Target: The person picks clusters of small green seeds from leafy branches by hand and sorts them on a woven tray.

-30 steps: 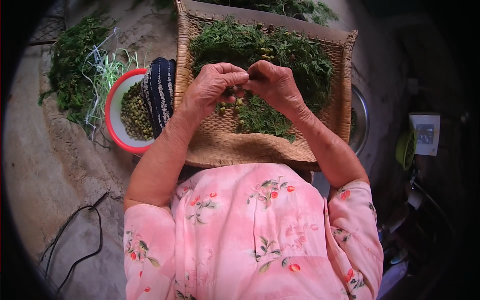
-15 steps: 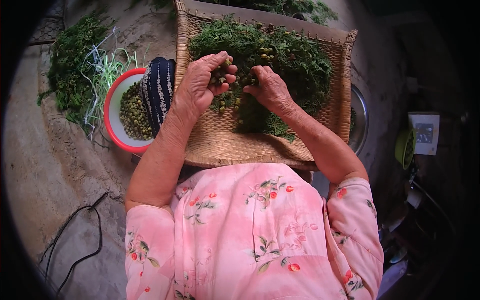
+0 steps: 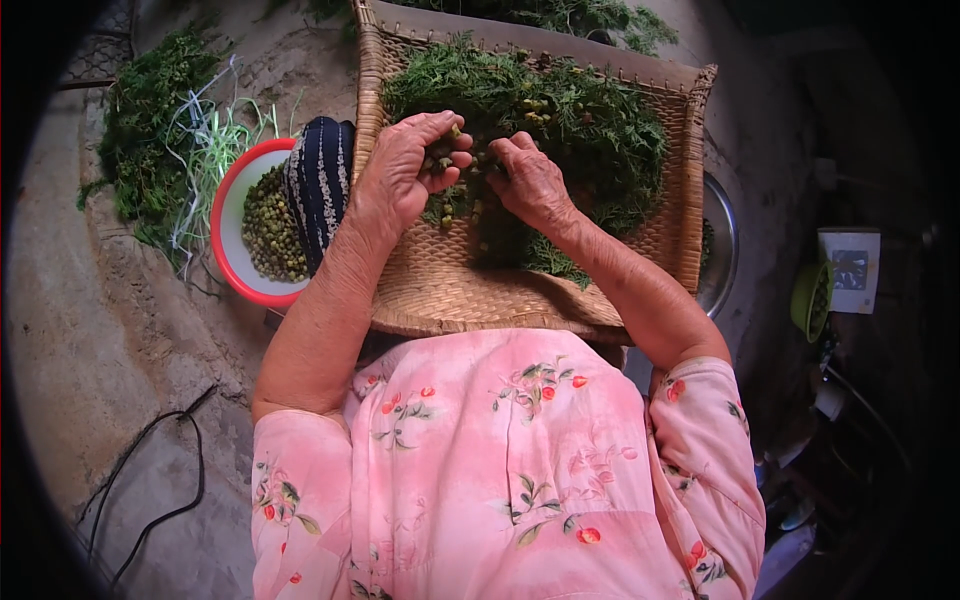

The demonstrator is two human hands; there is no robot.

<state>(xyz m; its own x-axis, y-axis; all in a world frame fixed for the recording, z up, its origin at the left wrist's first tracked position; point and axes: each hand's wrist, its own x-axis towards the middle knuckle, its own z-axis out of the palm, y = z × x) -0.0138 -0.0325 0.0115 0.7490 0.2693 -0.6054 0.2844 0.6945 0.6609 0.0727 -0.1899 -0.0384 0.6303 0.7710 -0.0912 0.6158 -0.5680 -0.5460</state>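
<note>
My left hand (image 3: 400, 165) is cupped, palm turned inward, fingers curled around a small heap of green cones (image 3: 438, 157). Close by on the right, my right hand (image 3: 536, 188) has its thumb and forefinger pinched together; whatever sits between them is too small and dark to name. Both hands hover over a woven wicker winnowing basket (image 3: 430, 295) lying across my lap. Feathery green conifer sprigs (image 3: 600, 120) fill its far and right part, and a few yellowish cones (image 3: 447, 212) show below my left fingers.
Left of the basket stands a red-rimmed white basin (image 3: 228, 240) of picked cones, partly covered by a dark striped cloth (image 3: 320, 180). Beyond it lie more sprigs (image 3: 150, 130) and pale plastic strings (image 3: 205, 150). A metal basin (image 3: 722, 250) sits at right, a black cord (image 3: 200, 460) lower left.
My right hand has shifted slightly left and down, its fingers now closer to my left hand. The left hand stays nearly still with the cones in it.
</note>
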